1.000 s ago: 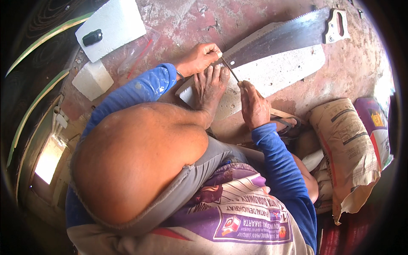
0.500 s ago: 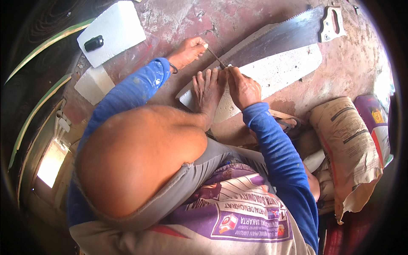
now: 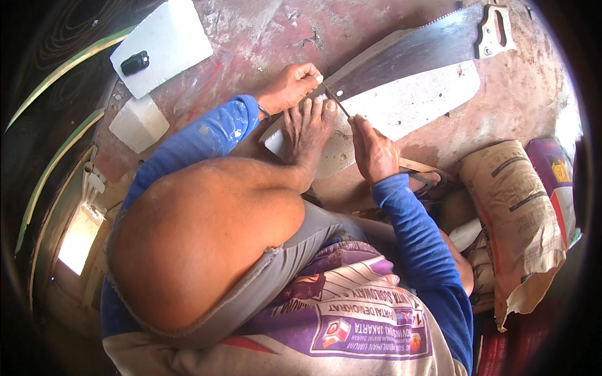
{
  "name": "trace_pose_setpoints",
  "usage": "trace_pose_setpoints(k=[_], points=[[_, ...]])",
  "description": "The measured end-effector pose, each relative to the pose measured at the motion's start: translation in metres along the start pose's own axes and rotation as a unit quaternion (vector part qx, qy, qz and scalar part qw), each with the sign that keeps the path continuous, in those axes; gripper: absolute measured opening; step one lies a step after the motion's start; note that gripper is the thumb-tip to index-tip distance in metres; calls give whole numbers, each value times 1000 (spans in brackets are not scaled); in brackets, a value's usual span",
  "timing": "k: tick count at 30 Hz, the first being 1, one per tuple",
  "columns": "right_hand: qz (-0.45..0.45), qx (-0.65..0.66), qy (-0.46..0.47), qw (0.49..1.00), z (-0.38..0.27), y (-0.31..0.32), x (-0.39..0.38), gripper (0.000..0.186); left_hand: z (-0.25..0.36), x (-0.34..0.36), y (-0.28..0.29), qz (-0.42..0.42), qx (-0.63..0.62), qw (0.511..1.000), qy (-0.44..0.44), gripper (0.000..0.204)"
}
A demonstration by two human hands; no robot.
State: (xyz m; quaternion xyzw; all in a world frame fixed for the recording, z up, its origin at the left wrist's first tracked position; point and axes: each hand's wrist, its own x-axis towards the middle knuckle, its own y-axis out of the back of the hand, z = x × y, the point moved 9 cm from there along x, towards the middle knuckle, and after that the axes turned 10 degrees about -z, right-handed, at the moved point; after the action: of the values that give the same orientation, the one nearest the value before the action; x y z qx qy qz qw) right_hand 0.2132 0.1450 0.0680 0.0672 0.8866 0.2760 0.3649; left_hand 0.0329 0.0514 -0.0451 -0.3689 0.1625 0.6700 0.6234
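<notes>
A thin dark file [image 3: 339, 104] slants across the narrow end of a hand saw [image 3: 407, 59]. My left hand [image 3: 290, 88] pinches its far end with thumb and fingertips. Closed around the near end is my right hand [image 3: 375, 149], on the lower right. The saw lies flat on a long white board [image 3: 426, 97], its pale handle [image 3: 495, 32] at the far right and its toothed edge facing away from me. My bare foot [image 3: 308, 131] presses on the board's left end, beside the saw's narrow end, between my hands.
At the upper left, a dark small device [image 3: 135, 62] rests on a white slab [image 3: 179, 41], with a smaller white piece [image 3: 139, 123] nearby. Paper sacks [image 3: 514, 207] stand at the right. Curved green-edged strips [image 3: 63, 69] line the left side.
My right hand has drawn back down and to the right, pulling the file. The left hand has followed it to the right and slightly down. More of the file shows between them.
</notes>
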Motion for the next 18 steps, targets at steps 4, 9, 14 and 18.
trace_pose_setpoints(k=[4, 9, 14, 18], points=[[-10, -23, 21, 999, -12, -11, 41, 23, -3, 5, 36, 50, 27, 998, 38, 17], [16, -12, 34, 999, -12, -2, 31, 20, 3, -1, 32, 1, 3, 1000, 4, 16], [19, -8, 29, 999, -1, 6, 2, 22, 3, -4, -2, -18, -30, 999, 13, 17], [1, -8, 4, 1000, 1, 7, -3, 22, 9, -2, -7, -24, -2, 1000, -7, 18]])
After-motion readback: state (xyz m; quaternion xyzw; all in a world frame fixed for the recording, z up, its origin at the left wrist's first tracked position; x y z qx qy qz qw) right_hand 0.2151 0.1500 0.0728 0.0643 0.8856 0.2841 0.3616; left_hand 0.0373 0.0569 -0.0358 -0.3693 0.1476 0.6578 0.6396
